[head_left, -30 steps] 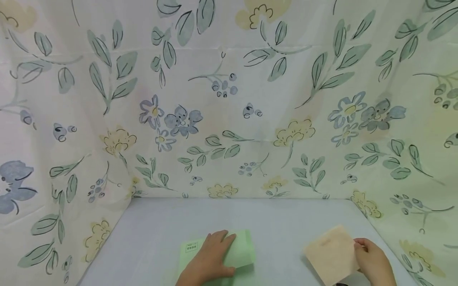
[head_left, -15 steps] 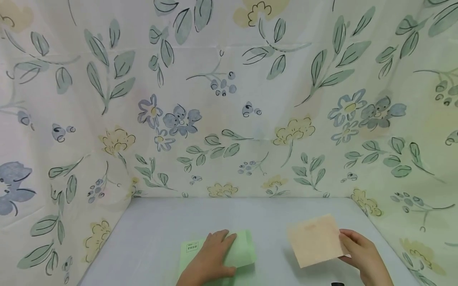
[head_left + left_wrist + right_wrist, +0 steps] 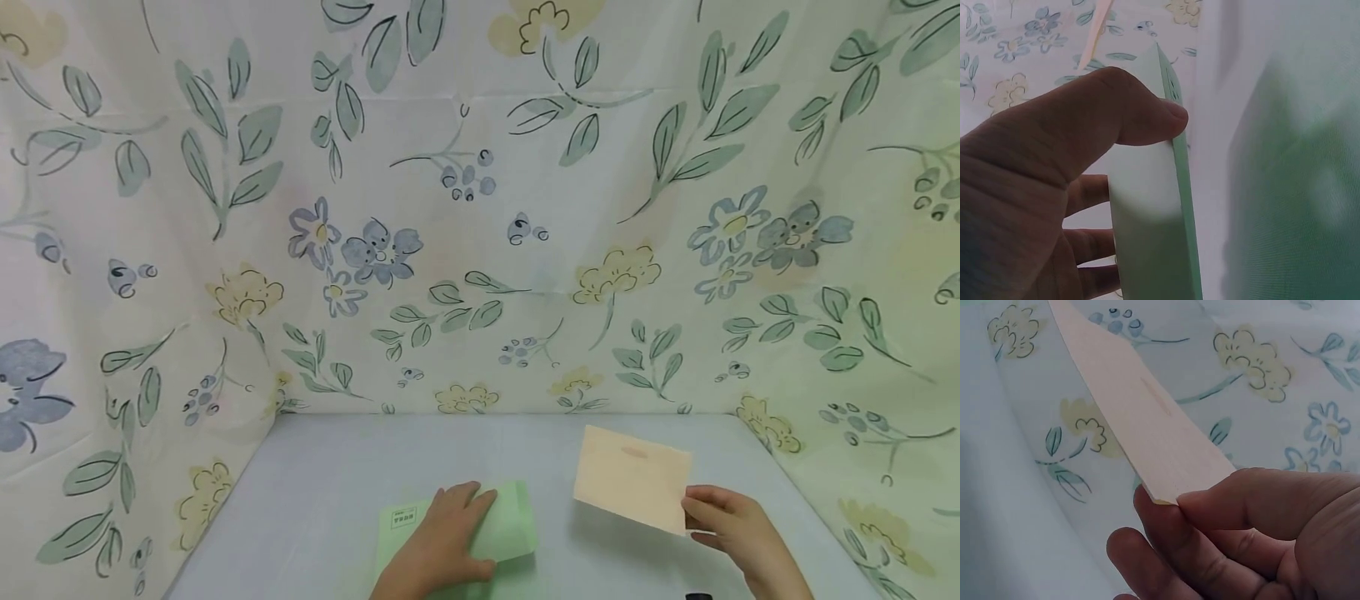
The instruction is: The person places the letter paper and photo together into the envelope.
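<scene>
My left hand lies over a light green paper folder that bears a small boxed label near its upper left. In the left wrist view the thumb is on the near face of the folded green paper, with the other fingers on its far side. To the right, my right hand pinches a peach paper card by its right edge. The card hangs tilted above the table, with a darker oval mark near its top. In the right wrist view, thumb and forefinger hold the card's corner.
A pale table spreads under both hands. Floral cloth rises at its back and along both sides. Part of a small black object shows at the bottom edge, left of the right forearm.
My right hand has moved left and slightly up with the peach card, which has turned and come closer to the green folder. The left hand and folder have stayed in place.
</scene>
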`<action>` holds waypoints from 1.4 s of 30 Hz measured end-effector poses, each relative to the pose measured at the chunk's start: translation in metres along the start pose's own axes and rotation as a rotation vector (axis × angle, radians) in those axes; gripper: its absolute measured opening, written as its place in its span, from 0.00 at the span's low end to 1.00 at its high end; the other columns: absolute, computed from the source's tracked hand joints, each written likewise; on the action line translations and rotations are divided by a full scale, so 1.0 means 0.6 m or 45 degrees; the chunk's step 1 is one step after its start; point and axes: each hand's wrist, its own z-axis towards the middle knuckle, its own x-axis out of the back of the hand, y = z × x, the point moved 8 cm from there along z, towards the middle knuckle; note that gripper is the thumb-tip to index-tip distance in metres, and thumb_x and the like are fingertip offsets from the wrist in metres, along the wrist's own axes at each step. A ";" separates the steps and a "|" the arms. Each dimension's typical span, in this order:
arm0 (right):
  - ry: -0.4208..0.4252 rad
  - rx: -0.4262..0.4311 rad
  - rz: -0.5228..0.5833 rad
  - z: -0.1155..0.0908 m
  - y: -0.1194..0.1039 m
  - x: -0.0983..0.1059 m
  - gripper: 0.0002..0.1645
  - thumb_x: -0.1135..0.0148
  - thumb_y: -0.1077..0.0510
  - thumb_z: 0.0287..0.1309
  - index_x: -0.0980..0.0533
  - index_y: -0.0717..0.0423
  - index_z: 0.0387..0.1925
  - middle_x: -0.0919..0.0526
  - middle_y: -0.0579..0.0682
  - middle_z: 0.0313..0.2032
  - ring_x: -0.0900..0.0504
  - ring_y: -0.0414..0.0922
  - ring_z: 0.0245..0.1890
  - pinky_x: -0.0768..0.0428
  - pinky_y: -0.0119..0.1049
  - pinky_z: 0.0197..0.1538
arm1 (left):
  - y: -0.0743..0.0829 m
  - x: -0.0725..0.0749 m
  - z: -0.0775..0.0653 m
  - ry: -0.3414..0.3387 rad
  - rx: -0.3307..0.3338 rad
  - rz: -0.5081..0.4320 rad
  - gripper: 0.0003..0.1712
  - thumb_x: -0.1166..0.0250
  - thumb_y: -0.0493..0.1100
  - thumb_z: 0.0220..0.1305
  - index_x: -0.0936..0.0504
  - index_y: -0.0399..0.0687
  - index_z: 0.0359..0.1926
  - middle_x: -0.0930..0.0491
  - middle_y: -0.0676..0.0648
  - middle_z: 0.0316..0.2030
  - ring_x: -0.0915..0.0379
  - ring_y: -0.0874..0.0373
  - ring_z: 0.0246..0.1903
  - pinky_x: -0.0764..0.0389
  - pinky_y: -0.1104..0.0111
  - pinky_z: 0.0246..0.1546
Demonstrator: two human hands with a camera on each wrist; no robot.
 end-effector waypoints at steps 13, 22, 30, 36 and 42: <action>-0.096 0.108 -0.110 -0.001 -0.019 -0.060 0.29 0.38 0.48 0.58 0.26 0.69 0.50 0.16 0.53 0.36 0.18 0.49 0.37 0.21 0.47 0.43 | 0.003 0.000 0.000 0.039 -0.033 0.048 0.50 0.30 0.59 0.39 0.34 0.51 0.66 0.36 0.43 0.63 0.44 0.50 0.64 0.45 0.46 0.64; -0.264 0.247 -0.162 -0.002 -0.036 -0.099 0.24 0.40 0.53 0.59 0.25 0.70 0.47 0.16 0.53 0.36 0.18 0.49 0.36 0.20 0.43 0.40 | 0.007 0.003 0.003 0.046 -0.010 0.054 0.50 0.31 0.61 0.40 0.35 0.53 0.67 0.37 0.44 0.64 0.45 0.51 0.64 0.46 0.47 0.64; -0.327 0.251 -0.201 -0.004 -0.036 -0.109 0.20 0.41 0.53 0.59 0.22 0.68 0.44 0.16 0.52 0.33 0.18 0.49 0.34 0.21 0.45 0.39 | 0.011 0.009 0.001 0.087 -0.038 0.073 0.49 0.30 0.59 0.40 0.34 0.51 0.66 0.36 0.43 0.63 0.44 0.50 0.63 0.44 0.44 0.63; -0.359 0.291 -0.198 -0.006 -0.037 -0.112 0.19 0.41 0.55 0.59 0.23 0.68 0.44 0.17 0.52 0.31 0.19 0.49 0.33 0.22 0.43 0.38 | 0.014 0.011 0.001 0.089 -0.043 0.080 0.49 0.30 0.58 0.39 0.34 0.50 0.66 0.36 0.42 0.62 0.44 0.49 0.63 0.44 0.43 0.62; -0.403 0.312 -0.177 -0.008 -0.037 -0.114 0.19 0.42 0.56 0.59 0.22 0.67 0.45 0.17 0.53 0.31 0.19 0.50 0.33 0.24 0.41 0.39 | 0.013 0.008 0.003 0.067 -0.031 0.083 0.50 0.30 0.58 0.39 0.34 0.51 0.66 0.37 0.42 0.63 0.44 0.49 0.64 0.46 0.42 0.63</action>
